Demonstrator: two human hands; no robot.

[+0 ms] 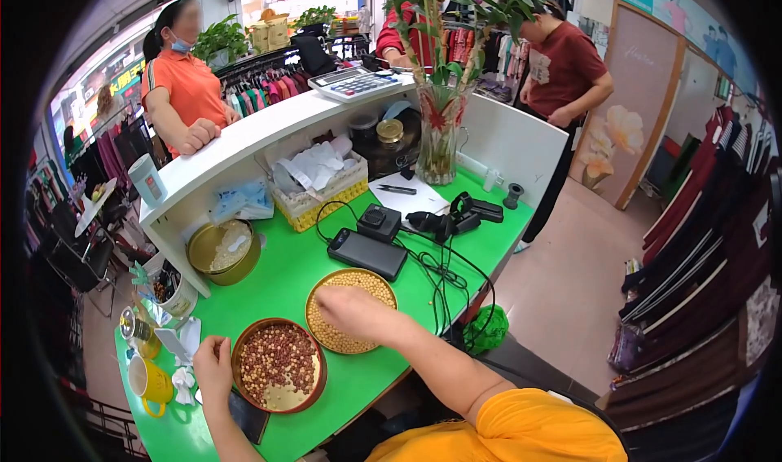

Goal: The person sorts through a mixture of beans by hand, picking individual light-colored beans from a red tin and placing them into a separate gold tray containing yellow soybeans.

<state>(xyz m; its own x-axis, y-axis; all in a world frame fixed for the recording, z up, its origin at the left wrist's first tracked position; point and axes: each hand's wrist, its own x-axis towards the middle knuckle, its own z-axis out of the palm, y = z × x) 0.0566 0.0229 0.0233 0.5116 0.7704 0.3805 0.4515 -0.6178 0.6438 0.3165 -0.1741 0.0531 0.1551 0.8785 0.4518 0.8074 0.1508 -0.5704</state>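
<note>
A round brown container (323,378) on the green tabletop holds a mix of reddish-brown and pale beans, with part of its yellowish bottom showing. Beside its left rim is my left hand (213,366), fingers curled together; anything within them is hidden. Farther right, a shallow gold tin (392,290) is filled with pale yellow beans that look like soybeans (363,282). My right hand (350,309) reaches over this tin from the lower right, its fingers closed and pointing left above the beans. What it holds, if anything, cannot be made out.
Behind the tin lie a black power bank (366,254), a small black boxy device (380,222) and tangled cables. A yellow mug (155,387) stands at far left, a dark phone (248,418) by my left forearm. A glass vase (438,148) stands farther back. Two people stand beyond the white counter (244,140).
</note>
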